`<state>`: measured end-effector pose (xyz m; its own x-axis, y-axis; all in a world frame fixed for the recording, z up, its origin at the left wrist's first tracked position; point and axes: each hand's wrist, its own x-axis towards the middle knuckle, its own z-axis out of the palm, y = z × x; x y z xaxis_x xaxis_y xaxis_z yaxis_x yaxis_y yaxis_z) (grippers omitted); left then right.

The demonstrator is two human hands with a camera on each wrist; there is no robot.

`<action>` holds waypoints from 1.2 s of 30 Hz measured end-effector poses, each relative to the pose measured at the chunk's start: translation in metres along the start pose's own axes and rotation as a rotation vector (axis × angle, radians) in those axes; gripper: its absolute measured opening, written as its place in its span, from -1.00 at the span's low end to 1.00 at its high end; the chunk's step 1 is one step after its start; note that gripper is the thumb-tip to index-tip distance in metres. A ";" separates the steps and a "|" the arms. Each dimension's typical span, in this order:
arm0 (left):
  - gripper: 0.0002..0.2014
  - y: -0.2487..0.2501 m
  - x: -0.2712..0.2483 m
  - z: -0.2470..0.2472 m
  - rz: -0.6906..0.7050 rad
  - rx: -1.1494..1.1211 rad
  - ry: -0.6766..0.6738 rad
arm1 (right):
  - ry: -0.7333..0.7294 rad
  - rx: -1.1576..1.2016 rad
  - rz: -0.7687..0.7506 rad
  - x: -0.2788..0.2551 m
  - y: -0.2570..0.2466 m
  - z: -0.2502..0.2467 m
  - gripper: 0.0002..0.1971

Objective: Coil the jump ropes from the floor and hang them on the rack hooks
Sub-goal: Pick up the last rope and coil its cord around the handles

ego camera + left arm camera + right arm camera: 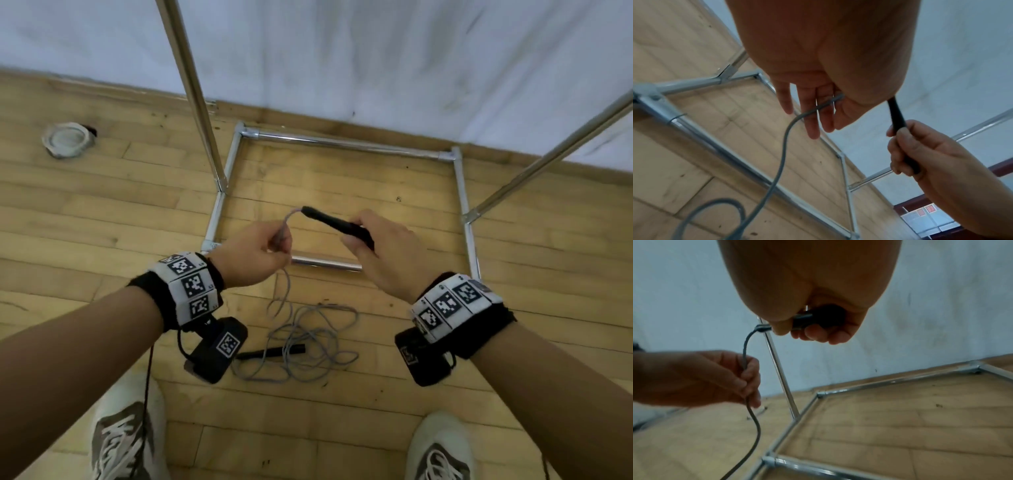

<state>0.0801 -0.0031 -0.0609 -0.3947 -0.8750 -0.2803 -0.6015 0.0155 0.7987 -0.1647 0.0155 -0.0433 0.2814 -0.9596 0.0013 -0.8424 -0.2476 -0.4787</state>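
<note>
Cord (310, 337) is light, limp, tangle-prone; right hand (387, 253) grips rigid handle (337, 224), left hand (255, 251) pinches cord beside it.

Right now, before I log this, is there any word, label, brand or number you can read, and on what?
None can be read.
Wrist bands: black-and-white square code markers, with tiny characters beside them too small to read.
Red panels on the far window: too blurred to tell if they carry text.
Black handle in the right hand: no marking shows.
</note>
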 end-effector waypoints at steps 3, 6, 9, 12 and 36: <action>-0.84 0.033 -0.017 -0.008 0.065 0.023 0.005 | 0.123 0.084 0.048 -0.009 -0.018 -0.044 -0.86; -0.94 0.062 -0.034 -0.013 0.097 -0.002 0.001 | 0.229 0.170 0.109 -0.016 -0.036 -0.082 -0.86; -0.87 0.090 -0.048 -0.020 0.149 -0.052 0.025 | 0.312 0.246 0.130 -0.025 -0.052 -0.118 -0.84; -0.76 0.115 -0.062 -0.031 0.204 -0.111 -0.026 | 0.385 0.311 0.148 -0.034 -0.067 -0.152 -0.85; -0.72 0.180 -0.116 -0.100 0.293 0.290 0.151 | 0.762 0.604 0.267 -0.085 -0.102 -0.253 -0.76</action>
<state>0.0869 0.0531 0.1687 -0.4852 -0.8737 0.0341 -0.6575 0.3903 0.6445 -0.2192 0.0880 0.2274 -0.4292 -0.8557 0.2891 -0.4014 -0.1060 -0.9098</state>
